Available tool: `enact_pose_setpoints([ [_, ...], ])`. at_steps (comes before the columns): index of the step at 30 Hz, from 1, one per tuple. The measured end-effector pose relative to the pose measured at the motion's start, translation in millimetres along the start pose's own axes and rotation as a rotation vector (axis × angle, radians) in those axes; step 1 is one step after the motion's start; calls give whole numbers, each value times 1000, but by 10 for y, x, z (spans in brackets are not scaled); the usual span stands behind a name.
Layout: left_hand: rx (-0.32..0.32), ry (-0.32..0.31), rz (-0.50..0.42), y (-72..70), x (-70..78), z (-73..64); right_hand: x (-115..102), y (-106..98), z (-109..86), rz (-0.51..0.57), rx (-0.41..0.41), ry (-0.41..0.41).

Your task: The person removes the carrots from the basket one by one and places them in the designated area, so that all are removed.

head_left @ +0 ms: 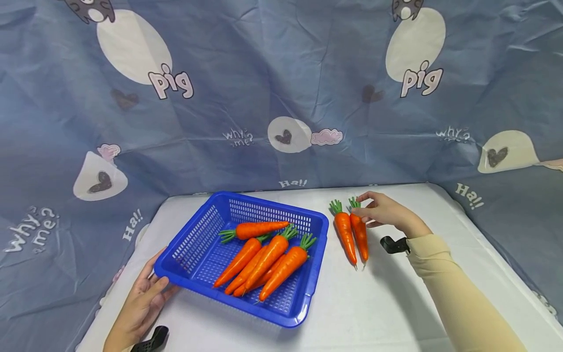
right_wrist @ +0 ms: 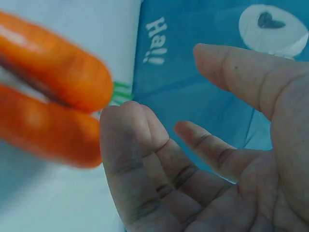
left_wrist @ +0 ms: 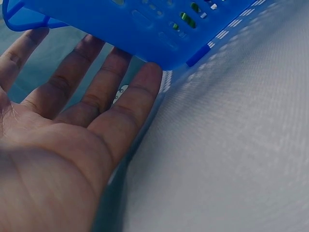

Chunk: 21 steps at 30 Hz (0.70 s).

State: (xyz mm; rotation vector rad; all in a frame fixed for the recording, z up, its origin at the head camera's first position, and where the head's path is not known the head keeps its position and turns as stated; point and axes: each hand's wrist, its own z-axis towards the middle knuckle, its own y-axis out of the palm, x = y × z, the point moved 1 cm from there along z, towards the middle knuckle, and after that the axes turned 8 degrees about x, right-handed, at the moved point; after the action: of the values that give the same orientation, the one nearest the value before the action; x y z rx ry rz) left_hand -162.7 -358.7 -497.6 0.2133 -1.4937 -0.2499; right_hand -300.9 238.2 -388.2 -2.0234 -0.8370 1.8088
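Observation:
Two carrots lie side by side on the white cloth, a left one (head_left: pixel 344 232) and a right one (head_left: pixel 360 239), green tops away from me. My right hand (head_left: pixel 381 211) is over the top end of the right carrot. In the right wrist view, thumb and fingers (right_wrist: pixel 120 159) stand apart with nothing between them; whether a fingertip touches the carrot cannot be told. A blue plastic basket (head_left: pixel 318 259) holds several carrots (head_left: pixel 286 271). My left hand (head_left: pixel 142 300) is at its left corner, fairly straight fingers (left_wrist: pixel 128 113) against the basket.
The white-covered table (head_left: pixel 352 313) stands against a blue printed curtain (head_left: pixel 281 88) at the back and sides. The basket takes up the left and middle of the table.

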Motion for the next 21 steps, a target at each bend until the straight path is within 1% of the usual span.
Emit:
enact_pose_setpoints([
  [7, -17, 12, -10, 7, 0, 6, -318, 90, -3, -54, -28, -85],
  [13, -15, 14, -17, 9, 7, -1, -540, 197, 27, -102, -52, -120],
  [21, -58, 23, -20, -10, 8, -8, -778, 349, 74, -165, -74, -172],
])
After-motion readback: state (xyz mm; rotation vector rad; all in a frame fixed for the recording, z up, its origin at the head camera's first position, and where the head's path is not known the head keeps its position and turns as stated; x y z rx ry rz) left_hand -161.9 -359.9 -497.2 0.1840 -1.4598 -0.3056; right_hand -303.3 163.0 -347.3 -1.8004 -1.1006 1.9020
